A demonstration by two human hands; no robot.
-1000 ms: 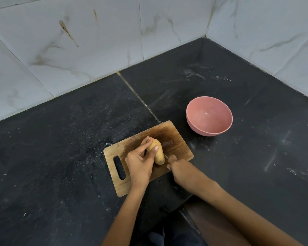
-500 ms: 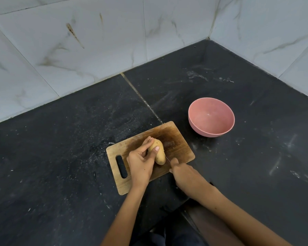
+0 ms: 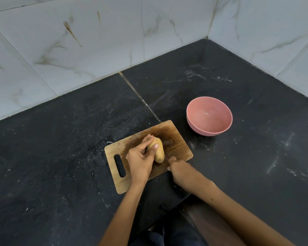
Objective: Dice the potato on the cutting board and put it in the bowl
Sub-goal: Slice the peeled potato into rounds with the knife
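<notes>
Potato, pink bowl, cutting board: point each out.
potato [image 3: 158, 153]: head view, bare skin near its lower end.
pink bowl [image 3: 209, 115]: head view, inner wall.
cutting board [image 3: 176, 144]: head view, bare right part.

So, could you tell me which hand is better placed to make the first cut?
The right hand: it grips the knife beside the potato, which the left hand steadies.

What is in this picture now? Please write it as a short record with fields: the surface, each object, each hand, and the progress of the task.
surface: dark stone counter meeting marble-look wall tiles
cutting board: wooden, handle slot toward the left
potato: whole, lying on the board
left hand: grips the potato from the left, thumb on top
right hand: grips a knife; only a thin bit of blade shows at the potato
bowl: pink, holds nothing, right of the board and farther back
progress: no diced pieces visible yet
</notes>
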